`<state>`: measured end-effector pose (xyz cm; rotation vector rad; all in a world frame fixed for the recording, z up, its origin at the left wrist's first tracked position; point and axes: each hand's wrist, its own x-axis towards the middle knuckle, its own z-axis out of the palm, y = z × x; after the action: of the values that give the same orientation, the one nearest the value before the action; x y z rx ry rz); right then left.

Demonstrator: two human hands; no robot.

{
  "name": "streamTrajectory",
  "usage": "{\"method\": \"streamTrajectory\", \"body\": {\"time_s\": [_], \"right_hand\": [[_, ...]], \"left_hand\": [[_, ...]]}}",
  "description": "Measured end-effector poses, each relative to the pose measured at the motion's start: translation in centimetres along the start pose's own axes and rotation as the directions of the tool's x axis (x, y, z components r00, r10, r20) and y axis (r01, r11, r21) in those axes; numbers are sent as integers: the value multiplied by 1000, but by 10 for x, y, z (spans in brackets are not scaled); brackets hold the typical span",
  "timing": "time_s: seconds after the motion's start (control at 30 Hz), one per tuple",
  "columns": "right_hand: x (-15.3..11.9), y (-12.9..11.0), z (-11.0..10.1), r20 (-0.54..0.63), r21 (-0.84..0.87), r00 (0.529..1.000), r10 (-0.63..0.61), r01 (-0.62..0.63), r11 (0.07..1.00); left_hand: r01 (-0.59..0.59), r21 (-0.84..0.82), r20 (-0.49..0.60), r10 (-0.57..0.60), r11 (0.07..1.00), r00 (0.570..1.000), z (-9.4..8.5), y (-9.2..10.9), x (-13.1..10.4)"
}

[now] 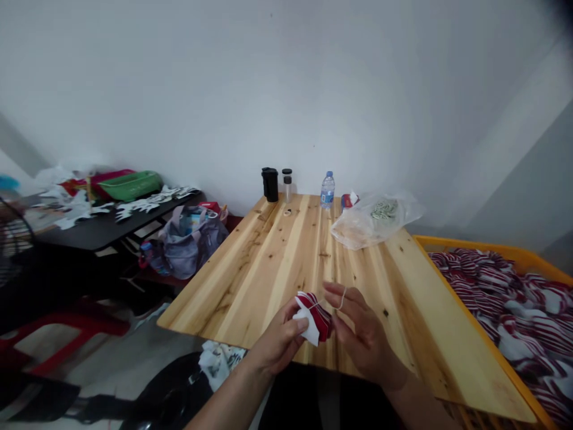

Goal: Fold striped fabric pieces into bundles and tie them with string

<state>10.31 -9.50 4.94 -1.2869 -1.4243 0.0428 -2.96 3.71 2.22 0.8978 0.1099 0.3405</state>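
Near the front edge of the wooden table (250,280), my left hand (285,335) grips a small stack of red and white cloth pieces (320,319) between thumb and fingers. One white piece lies on the side toward my left thumb. A thin white string (344,297) runs from the stack across to my right hand (362,334), where it loops around the fingers. My right hand is partly curled at the right side of the stack, with its thumb close to the cloth. How far the string goes around the stack is hard to make out.
A clear plastic bag (358,230) with greenish strings (384,209), a water bottle (327,190), a black tumbler (270,184) and a clear cup (287,186) stand at the back. A yellow crate (474,243) of striped cloth (501,298) is at right, a red stool (80,325) at left.
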Motion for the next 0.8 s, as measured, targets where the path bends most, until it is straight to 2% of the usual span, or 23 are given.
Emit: {"method": "streamTrajectory", "body": {"time_s": [0.03, 0.1, 0.17, 0.2, 0.27, 0.33, 0.4, 0.47, 0.53, 0.6, 0.7, 0.8], "right_hand": [[-1, -1, 2, -20, 179, 997, 69, -64, 982], [-3, -1, 3, 6, 494, 982, 187, -165, 854], [-5, 3, 0, 67, 659, 964, 256, -236, 714], [-5, 6, -3, 94, 687, 956, 279, -265, 677], [-3, 11, -13, 141, 663, 946, 291, -309, 682], [0, 14, -23, 193, 556, 944, 267, -329, 763], [4, 12, -30, 234, 373, 945, 228, -304, 877], [9, 7, -30, 215, 145, 955, 205, -239, 960], [12, -1, -25, 136, -14, 965, 222, -222, 975], [15, -9, -17, 30, -22, 949, 315, -314, 949], [20, -19, -10, -76, 127, 856, 512, -501, 856], [24, -27, -10, -119, 212, 804, 583, -553, 806]], "left_hand": [[-4, 2, -3, 4, 1000, 1000, 1, -1, 0], [-7, 8, -2, 7, 1000, 1000, 2, -1, 0], [10, 12, 10, -10, 1000, 1000, 2, -2, 0], [22, 11, 15, -22, 1000, 1000, 2, -3, -1], [50, 6, 23, -50, 999, 998, 2, -5, -1], [70, 5, 25, -70, 998, 997, 1, -6, -2], [78, 11, 22, -78, 997, 997, 1, -8, -1], [71, 36, 8, -71, 997, 997, 1, -10, 2], [45, 81, -18, -43, 996, 999, 1, -13, 5], [3, 151, -44, 4, 988, 999, 3, -15, 8], [-82, 298, -78, 110, 951, 991, 5, -17, 11], [-171, 444, -97, 237, 879, 967, 8, -16, 12]]}}
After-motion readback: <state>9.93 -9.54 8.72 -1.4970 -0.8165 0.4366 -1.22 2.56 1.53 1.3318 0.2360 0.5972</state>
